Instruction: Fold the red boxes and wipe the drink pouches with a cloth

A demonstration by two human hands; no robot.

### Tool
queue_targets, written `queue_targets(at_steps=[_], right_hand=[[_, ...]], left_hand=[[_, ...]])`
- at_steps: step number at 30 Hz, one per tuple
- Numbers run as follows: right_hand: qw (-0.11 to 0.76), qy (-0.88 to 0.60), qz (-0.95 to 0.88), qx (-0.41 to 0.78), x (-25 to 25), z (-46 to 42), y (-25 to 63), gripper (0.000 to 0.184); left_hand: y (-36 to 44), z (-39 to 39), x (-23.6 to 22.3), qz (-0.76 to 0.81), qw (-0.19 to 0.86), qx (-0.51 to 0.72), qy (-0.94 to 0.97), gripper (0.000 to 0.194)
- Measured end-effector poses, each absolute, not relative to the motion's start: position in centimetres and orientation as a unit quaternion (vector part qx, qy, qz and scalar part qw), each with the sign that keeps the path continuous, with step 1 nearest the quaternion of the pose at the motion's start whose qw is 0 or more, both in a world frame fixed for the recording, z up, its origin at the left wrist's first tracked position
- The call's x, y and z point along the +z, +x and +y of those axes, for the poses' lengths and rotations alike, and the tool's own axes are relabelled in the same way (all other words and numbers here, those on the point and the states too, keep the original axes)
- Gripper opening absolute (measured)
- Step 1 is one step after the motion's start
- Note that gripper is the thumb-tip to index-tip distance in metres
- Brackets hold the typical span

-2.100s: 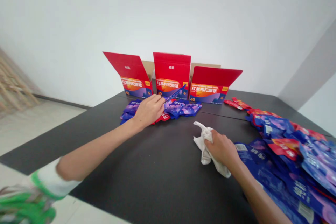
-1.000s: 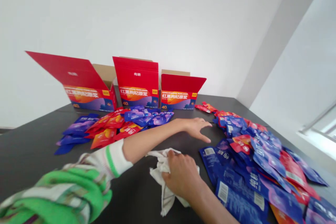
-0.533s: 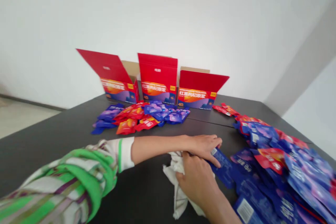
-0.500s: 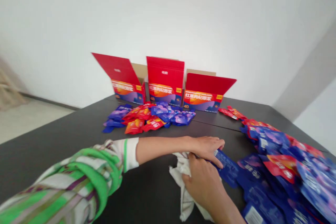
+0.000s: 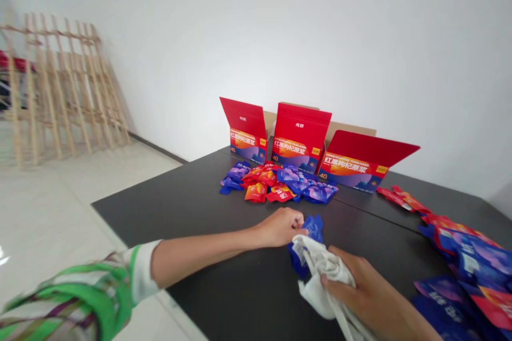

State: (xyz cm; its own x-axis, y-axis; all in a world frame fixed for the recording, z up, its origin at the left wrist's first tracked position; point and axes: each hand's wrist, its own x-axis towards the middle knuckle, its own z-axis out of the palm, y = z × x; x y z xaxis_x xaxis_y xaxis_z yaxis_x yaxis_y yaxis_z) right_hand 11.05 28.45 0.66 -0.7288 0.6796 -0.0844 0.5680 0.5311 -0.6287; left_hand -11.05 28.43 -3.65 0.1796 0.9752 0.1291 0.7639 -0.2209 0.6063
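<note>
My left hand (image 5: 282,226) is closed on a blue pouch (image 5: 314,227), gripping it by its near left side above the dark table (image 5: 236,287). A crumpled white cloth (image 5: 322,264) is bunched in my right hand (image 5: 358,279), its fingers wrapped round it. The front of the cloth lies against the pouch and covers part of it. Just beyond my hands sits a loose pile of red and blue pouches (image 5: 256,192).
Three open red printed boxes stand behind the pile: a left box (image 5: 247,145), a middle box (image 5: 296,152) and a right box (image 5: 352,170). A larger heap of pouches (image 5: 472,264) lies at the right. Wooden frames (image 5: 68,85) lean against the wall at far left.
The view has swung left, bringing the wooden frames in. Both hands have come away from the right heap; my left hand now holds a pouch, and the cloth is lifted against it.
</note>
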Motion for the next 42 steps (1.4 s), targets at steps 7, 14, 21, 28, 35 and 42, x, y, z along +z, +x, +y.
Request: queue_targets(at_steps=[7,14,21,28,35,42], right_hand=[[0.097,-0.457,-0.876,0.119,-3.6,28.1,7.9,0.026],[0.049,-0.522,-0.851,0.008,-4.0,27.8,6.5,0.024],[0.037,-0.543,-0.839,0.013,-4.0,27.8,6.4,0.028],[0.053,-0.492,-0.869,0.021,-4.2,27.1,6.2,0.026],[0.056,-0.607,-0.791,0.051,-3.7,31.5,9.8,0.031],[0.108,-0.628,-0.767,0.077,-2.0,32.5,12.2,0.031]], left_hand=[[-9.8,24.2,-6.1,0.64,0.117,0.176,0.738,0.016],[-9.3,24.6,-6.2,0.64,0.061,0.133,0.755,0.023],[-9.3,24.5,-6.3,0.642,0.053,0.122,0.755,0.021],[-9.6,24.8,-6.7,0.654,0.068,0.146,0.739,0.015],[-10.8,24.8,-4.5,0.573,-0.059,0.299,0.76,0.022],[-11.1,23.9,-5.1,0.356,-0.113,0.213,0.903,0.014]])
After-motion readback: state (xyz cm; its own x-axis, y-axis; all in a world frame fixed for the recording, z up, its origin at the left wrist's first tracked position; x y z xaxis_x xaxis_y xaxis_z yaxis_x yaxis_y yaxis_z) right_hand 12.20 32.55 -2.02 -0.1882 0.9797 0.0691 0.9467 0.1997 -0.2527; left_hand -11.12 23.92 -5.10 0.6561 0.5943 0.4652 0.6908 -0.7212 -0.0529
